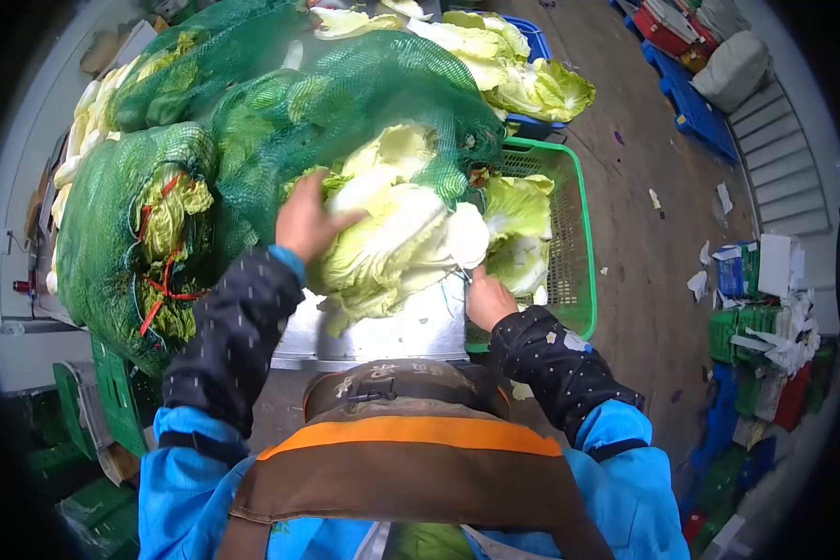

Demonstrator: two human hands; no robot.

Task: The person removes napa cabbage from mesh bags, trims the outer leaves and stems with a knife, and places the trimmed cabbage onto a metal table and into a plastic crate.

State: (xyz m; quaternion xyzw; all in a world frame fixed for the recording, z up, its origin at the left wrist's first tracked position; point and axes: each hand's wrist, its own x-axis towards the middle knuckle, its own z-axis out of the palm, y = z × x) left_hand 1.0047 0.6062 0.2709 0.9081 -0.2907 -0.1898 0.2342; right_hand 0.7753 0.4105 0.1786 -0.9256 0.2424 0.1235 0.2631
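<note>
A pale napa cabbage (387, 247) lies on its side over the metal tabletop (383, 336), its white cut base turned to the right. From the left, my left hand (308, 219) holds its leafy end, thumb stretched across the leaves. My right hand (490, 301) is closed close beside the base. A thin dark edge shows by its fingertips, but what it grips is mostly hidden. Right behind the cabbage, a green mesh bag (345, 89) full of cabbages lies open towards me. Loose outer leaves (518, 224) lie in the green crate (588, 252) to the right.
Another mesh bag (93, 233), with red ties, bulges at the left. Beyond the green crate, a blue crate (535, 37) is heaped with cabbage leaves. Scraps litter the floor (644, 252) on the right, where stacked crates (737, 327) line the wall.
</note>
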